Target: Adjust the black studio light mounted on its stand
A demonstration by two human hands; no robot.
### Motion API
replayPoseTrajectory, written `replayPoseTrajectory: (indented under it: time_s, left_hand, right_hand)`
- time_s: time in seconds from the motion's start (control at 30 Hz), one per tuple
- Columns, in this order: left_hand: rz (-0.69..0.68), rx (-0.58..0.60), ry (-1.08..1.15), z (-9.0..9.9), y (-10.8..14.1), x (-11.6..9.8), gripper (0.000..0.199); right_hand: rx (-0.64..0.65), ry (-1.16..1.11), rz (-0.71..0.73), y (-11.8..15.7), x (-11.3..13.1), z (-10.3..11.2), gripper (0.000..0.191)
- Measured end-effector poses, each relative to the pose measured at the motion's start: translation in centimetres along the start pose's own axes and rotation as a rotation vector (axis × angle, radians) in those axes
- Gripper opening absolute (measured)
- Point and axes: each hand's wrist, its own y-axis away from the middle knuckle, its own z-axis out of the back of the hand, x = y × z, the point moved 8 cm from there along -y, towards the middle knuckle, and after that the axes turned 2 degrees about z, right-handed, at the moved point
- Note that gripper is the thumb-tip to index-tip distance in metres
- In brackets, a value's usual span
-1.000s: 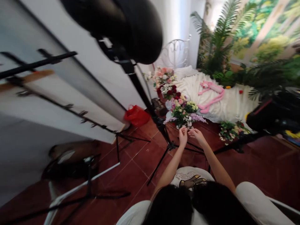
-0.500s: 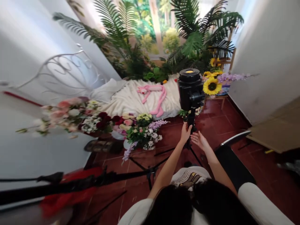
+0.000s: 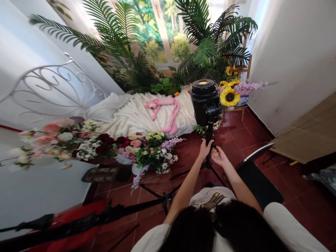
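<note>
A black studio light (image 3: 204, 101) stands upright on a black stand (image 3: 209, 134) in front of me. My left hand (image 3: 205, 148) is wrapped round the stand's pole, just below the light. On the pole's right side, my right hand (image 3: 219, 156) has its fingers curled in at a small part of the stand; that part is too small to make out. The stand's legs spread on the floor below my hands. Behind the light, a pink plush toy (image 3: 170, 115) lies on a cream blanket (image 3: 131, 115).
Flower bunches (image 3: 154, 150) stand left of the light, sunflowers (image 3: 229, 96) right behind it. Another black stand (image 3: 126, 210) slants across the lower left. A black folding chair (image 3: 258, 182) is at my right, near a brown board (image 3: 307, 136). Palm fronds (image 3: 204, 52) rise behind.
The view has shifted, so the scene sits further left. My right hand's fingers, spread before, have curled in at the stand. My left hand stays on the pole.
</note>
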Motion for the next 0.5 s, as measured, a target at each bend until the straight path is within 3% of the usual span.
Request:
replayPoseTrajectory:
  time_s: [0.13, 0.2, 0.3, 0.5]
  left_hand:
    - [-0.028, 0.023, 0.016, 0.0, 0.0, -0.1, 0.034]
    - [-0.048, 0.034, 0.023, 0.0, -0.1, -0.2, 0.034]
    - [-0.072, 0.055, 0.018, 0.0, -0.1, -0.4, 0.034]
    - [-0.037, 0.042, 0.016, 0.0, 0.0, -0.4, 0.038]
  right_hand:
    - [-0.071, -0.012, -0.022, 0.0, 0.5, 0.4, 0.02]
    - [-0.12, 0.09, 0.047, -0.1, 1.5, 0.8, 0.015]
    - [-0.217, 0.429, 0.251, 0.1, 3.9, 1.1, 0.008]
    - [-0.283, 1.286, 0.699, 2.2, 7.0, -1.8, 0.031]
